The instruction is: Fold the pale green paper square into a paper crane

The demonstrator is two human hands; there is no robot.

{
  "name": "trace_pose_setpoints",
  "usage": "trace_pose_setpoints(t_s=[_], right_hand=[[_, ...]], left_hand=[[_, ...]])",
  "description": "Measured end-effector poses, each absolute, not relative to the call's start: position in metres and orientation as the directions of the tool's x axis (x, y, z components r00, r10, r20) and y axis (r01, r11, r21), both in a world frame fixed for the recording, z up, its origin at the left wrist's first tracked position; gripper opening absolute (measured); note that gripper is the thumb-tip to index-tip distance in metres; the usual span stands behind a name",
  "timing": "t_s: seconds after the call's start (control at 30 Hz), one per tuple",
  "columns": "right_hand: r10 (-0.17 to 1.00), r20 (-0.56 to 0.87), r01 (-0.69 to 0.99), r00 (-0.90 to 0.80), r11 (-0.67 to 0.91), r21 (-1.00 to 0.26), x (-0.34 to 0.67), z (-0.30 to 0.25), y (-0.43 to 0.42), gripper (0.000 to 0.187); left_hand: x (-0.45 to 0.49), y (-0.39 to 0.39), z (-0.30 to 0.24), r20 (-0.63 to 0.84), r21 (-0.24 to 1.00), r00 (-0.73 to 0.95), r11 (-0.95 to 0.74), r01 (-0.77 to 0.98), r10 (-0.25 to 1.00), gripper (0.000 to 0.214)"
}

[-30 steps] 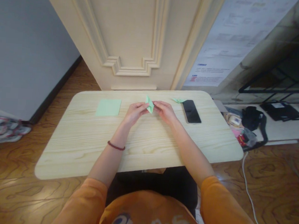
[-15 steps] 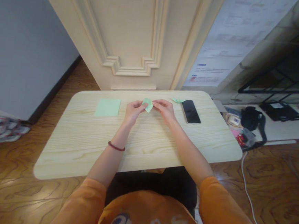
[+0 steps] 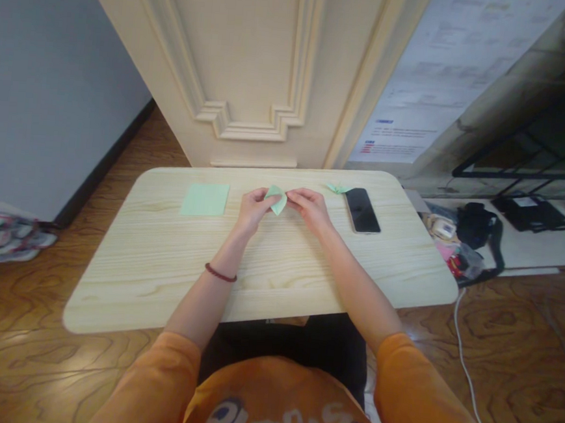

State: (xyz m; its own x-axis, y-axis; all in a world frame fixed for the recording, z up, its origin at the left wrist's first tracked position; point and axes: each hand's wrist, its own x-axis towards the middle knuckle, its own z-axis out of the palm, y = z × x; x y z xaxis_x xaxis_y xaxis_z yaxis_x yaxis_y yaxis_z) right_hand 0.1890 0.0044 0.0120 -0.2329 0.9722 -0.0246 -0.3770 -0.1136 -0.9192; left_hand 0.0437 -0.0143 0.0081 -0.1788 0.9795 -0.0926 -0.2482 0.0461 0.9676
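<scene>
Above the table's far half, a small folded piece of green paper (image 3: 277, 202) is held up between both hands. My left hand (image 3: 253, 209) pinches it from the left, thumb on top. At its right edge, my right hand (image 3: 311, 208) has thumb and fingertips closed together on the paper's side. A flat square of green paper (image 3: 205, 199) lies on the table to the left. To the right rests a folded green paper shape (image 3: 338, 189) with pointed ends, touching or nearly touching the top of a dark phone (image 3: 362, 210).
The pale wood-grain table (image 3: 160, 273) has rounded corners and stands against a cream panelled surface (image 3: 246, 52). Right of it, a low shelf holds a bin of mixed items (image 3: 456, 245). A white cable (image 3: 466, 363) runs along the floor. Shoes (image 3: 6, 239) sit at far left.
The green paper in my hands has turned slightly and now shows a narrower, more curved and pointed shape. Both hands stay nearly in place. The view has shifted a little.
</scene>
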Motion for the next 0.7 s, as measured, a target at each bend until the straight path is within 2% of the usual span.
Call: trace_pose_setpoints(t_s=[0.3,0.57,0.7], right_hand=[[0.945,-0.074,-0.401,-0.318,-0.205,-0.893,0.1888,0.0124,0.0016,0.031],[0.932,-0.087,-0.370,-0.353,-0.225,-0.901,0.1911,0.0106,0.0034,0.034],[0.935,-0.092,-0.342,-0.343,-0.216,-0.915,0.1918,0.0100,0.0037,0.034]], left_hand=[[0.0462,-0.0157,0.0076,-0.150,0.900,-0.031,0.123,-0.417,0.988,0.032],[0.0460,-0.0175,0.0099,-0.180,0.912,0.011,0.171,-0.373,0.984,0.042],[0.0445,-0.0171,0.0094,-0.167,0.913,0.058,0.177,-0.367,0.984,0.040]])
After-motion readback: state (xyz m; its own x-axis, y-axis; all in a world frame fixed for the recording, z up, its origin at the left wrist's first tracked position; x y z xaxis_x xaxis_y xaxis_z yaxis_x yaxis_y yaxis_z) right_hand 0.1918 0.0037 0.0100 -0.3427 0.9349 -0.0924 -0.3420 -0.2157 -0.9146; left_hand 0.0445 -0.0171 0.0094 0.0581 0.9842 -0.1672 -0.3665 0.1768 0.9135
